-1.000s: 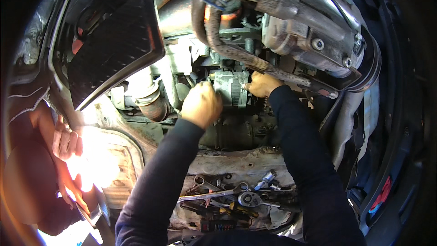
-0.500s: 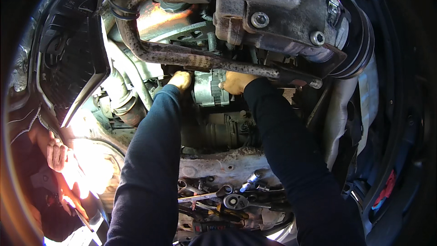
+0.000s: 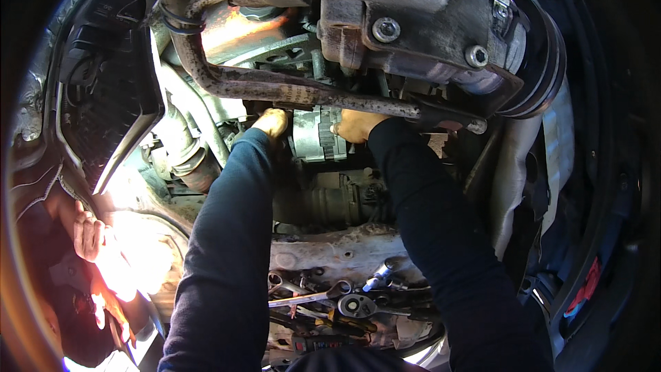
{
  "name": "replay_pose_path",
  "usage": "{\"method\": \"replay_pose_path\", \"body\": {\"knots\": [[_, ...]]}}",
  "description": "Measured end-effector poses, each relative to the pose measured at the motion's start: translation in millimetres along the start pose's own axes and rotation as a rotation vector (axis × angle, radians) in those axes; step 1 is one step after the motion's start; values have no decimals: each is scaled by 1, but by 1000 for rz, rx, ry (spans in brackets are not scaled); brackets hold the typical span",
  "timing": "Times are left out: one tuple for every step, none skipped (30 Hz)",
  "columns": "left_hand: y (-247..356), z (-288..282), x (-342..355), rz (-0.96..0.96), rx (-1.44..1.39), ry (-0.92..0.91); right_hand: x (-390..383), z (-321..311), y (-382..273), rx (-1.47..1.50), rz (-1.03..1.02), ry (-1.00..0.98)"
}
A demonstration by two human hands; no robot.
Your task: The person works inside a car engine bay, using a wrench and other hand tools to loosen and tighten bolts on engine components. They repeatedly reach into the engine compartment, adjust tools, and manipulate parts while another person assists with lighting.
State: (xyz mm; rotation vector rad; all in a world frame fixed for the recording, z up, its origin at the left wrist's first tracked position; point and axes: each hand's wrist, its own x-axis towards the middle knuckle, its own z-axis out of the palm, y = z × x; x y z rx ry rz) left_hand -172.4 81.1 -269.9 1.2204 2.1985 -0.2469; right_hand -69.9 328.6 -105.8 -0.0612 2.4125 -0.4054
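Deep in an engine bay, a silver, ribbed, round alternator (image 3: 317, 134) sits under a bent metal pipe, between my two hands. My left hand (image 3: 273, 122) is closed just left of it, its fingertips lost in shadow, so what they grip is hidden. On the opposite side, my right hand (image 3: 359, 125) grips the alternator, the thumb lying along its ribbed edge and the other fingers out of sight behind it. Both forearms, in dark sleeves, reach forward from the lower edge.
The rusty bent pipe (image 3: 261, 85) crosses right above my hands. A large metal housing (image 3: 420, 34) with bolts overhangs them. A ratchet (image 3: 357, 305), wrenches (image 3: 306, 297) and a socket (image 3: 380, 277) lie on the near ledge. At the left, another person's hand (image 3: 88, 235) is beside a bright light.
My hands stay at the alternator with almost no movement. The view has shifted slightly. At the lower left, the other person's lower hand has changed its pose.
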Motion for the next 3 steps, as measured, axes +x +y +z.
{"method": "replay_pose_path", "body": {"knots": [[1,-1,-1,-10,-17,-36,1,1,0,5,4,-11],[-1,-4,-2,-38,-20,-126,2,1,0,9,7,-20],[0,-7,-1,-81,-25,-177,3,1,1,13,11,-27]]}}
